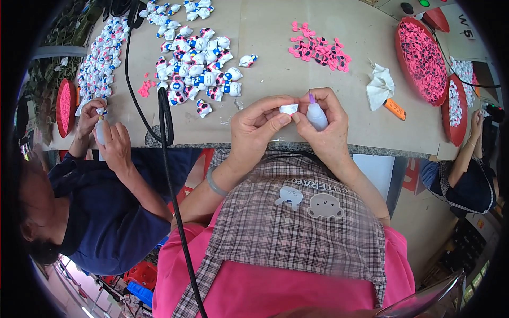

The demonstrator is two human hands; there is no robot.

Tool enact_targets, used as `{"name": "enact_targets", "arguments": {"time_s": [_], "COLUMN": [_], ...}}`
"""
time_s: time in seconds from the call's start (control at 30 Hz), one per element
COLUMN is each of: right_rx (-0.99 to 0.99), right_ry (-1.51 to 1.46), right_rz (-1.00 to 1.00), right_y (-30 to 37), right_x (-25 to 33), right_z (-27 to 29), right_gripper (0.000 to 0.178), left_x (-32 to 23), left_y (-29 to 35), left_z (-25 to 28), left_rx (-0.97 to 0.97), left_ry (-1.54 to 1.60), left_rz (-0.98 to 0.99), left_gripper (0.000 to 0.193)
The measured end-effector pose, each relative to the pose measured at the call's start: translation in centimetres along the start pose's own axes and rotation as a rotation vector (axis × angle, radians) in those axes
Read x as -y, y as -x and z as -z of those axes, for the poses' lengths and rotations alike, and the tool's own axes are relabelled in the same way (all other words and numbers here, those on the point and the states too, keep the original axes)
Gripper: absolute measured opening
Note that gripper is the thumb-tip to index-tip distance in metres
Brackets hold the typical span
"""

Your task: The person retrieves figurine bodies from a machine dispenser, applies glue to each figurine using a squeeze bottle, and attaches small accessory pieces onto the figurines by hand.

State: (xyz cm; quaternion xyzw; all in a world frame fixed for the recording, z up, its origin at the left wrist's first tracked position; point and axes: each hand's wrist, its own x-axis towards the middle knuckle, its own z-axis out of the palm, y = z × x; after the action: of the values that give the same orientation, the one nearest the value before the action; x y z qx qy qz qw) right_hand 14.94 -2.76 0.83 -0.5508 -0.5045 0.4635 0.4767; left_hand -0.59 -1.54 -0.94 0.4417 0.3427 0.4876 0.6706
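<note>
Near the table's front edge, my left hand [254, 123] pinches a small white figurine [289, 108] between thumb and fingertips. A little pink shows along its lower side. My right hand [333, 130] is closed around a small translucent squeeze bottle [317, 117] with a purple nozzle pointing up and away from me. The right thumb and fingertips are close beside the figurine; whether they touch it I cannot tell. Ahead of my hands lies a loose group of small pink pieces [321, 53] with dark spots. Farther left is a heap of white, blue and pink figurines [199, 66].
Red trays of pink pieces [421, 61] and white figurines [455, 100] stand right, near a crumpled tissue [380, 87] and an orange object [394, 109]. A black cable [166, 122] hangs across the left. Co-workers sit left, with a similar bottle [101, 131], and far right.
</note>
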Motion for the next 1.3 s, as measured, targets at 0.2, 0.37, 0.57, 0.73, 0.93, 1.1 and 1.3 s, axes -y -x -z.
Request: {"name": "enact_targets", "arguments": {"time_s": [0.2, 0.37, 0.57, 0.73, 0.93, 1.1, 1.3], "right_rx": [-0.005, -0.008, -0.081, -0.126, -0.150, -0.158, -0.161], "right_ry": [0.002, 0.195, 0.217, 0.177, 0.160, 0.160, 0.122], "right_rz": [0.080, 0.384, 0.477, 0.446, 0.432, 0.427, 0.366], "right_y": [0.4, 0.2, 1.0, 1.3, 1.6, 1.6, 1.5], "right_x": [-0.5, -1.0, -1.4, -1.8, -2.2, -2.3, -2.1], "right_z": [0.5, 1.0, 0.8, 0.3, 0.0, -0.1, -0.2], "right_gripper": [0.026, 0.033, 0.038, 0.039, 0.040, 0.037, 0.032], "left_x": [0.0, 0.2, 0.0, -0.1, 0.1, 0.1, -0.3], "left_y": [-0.1, 0.2, 0.5, 0.5, 0.6, 0.6, 0.4], "left_z": [0.2, 0.1, -0.3, -0.4, -0.5, -0.5, -0.6], "left_rx": [0.081, 0.112, 0.103, 0.083, 0.071, 0.062, 0.051], "left_ry": [0.020, 0.008, -0.050, -0.112, -0.121, -0.122, -0.158], "left_rz": [-0.093, -0.137, -0.140, -0.146, -0.151, -0.144, -0.132], "left_gripper": [0.025, 0.024, 0.023, 0.022, 0.022, 0.021, 0.022]}}
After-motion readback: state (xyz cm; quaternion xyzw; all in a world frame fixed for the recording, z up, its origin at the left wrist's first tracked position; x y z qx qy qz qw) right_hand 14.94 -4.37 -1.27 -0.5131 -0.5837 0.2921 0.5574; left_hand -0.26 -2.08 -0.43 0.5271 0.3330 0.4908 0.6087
